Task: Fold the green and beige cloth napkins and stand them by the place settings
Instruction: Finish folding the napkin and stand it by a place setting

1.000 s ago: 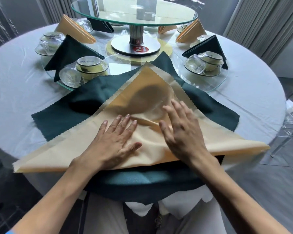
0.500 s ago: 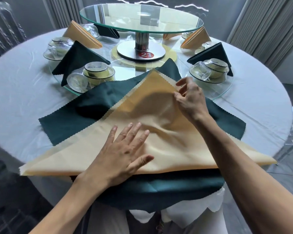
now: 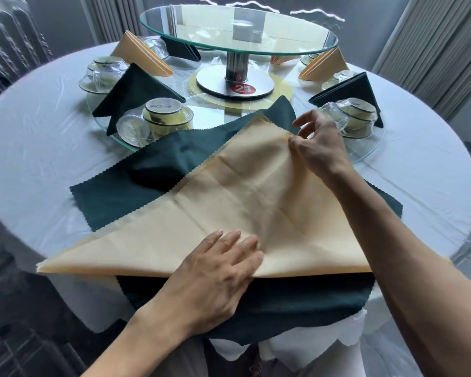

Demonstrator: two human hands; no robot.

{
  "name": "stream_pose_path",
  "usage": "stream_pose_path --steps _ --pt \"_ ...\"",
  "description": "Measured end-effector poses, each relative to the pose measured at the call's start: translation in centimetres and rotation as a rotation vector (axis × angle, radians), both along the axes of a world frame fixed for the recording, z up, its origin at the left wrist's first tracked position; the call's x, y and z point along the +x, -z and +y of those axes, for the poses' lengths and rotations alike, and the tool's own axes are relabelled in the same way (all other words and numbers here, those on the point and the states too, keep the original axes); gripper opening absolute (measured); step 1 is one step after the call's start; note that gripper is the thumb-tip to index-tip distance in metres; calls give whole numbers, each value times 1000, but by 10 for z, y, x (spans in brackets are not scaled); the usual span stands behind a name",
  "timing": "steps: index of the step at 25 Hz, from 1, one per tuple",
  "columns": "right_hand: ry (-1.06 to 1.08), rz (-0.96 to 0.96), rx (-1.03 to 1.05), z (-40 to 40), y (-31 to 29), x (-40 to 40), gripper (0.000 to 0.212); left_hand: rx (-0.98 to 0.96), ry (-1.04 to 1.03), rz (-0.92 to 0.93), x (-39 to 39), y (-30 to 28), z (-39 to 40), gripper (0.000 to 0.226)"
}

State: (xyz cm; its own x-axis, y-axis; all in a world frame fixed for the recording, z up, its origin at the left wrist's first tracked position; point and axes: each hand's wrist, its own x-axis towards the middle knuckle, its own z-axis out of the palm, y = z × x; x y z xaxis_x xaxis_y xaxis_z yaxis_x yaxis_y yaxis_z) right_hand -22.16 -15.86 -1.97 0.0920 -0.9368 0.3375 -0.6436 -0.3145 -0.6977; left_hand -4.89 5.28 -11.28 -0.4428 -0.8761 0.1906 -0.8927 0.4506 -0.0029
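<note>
1. White cloth covers the round table [image 3: 38, 159] that fills most of the frame, with grey curtains behind it at the upper left and upper right.
2. At the centre top a two-tier glass turntable [image 3: 297, 42] stands on a steel post, with a red disc marked 21 [image 3: 243, 89] at its base.
3. Folded napkins already stand by the place settings: a green one [image 3: 136, 91] at the left beside upturned cups and a glass, a beige one [image 3: 142, 54] above it, and another green one [image 3: 351, 91] at the right.
4. In the middle of the frame a beige napkin [image 3: 242, 202], folded into a triangle, lies flat on an unfolded green napkin [image 3: 147, 172].
5. The left hand [image 3: 218, 273] lies flat at the lower centre, fingers spread and pressing the beige napkin's near fold.
6. The right hand [image 3: 318, 142], at the centre right, pinches the beige napkin's right edge just below its far tip between thumb and forefinger, the other fingers loosely raised.
</note>
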Motion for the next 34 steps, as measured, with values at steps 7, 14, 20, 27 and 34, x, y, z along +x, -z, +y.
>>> stream_pose_path --steps 7,14,20,27,34 --pt "32 38 -63 3 7 0 16 63 -121 -77 6 23 9 72" --pt "38 7 -99 0 11 4 12 33 -149 -38 9 28 3 68" --pt "81 -176 144 -4 8 -3 41 37 -195 -44 7 29 1 60" --pt "-156 -77 403 -7 -1 -44 42 22 -214 -60 6 29 2 52" --pt "-192 61 229 -7 -4 -36 31 102 -163 -7 -35 11 -11 55"
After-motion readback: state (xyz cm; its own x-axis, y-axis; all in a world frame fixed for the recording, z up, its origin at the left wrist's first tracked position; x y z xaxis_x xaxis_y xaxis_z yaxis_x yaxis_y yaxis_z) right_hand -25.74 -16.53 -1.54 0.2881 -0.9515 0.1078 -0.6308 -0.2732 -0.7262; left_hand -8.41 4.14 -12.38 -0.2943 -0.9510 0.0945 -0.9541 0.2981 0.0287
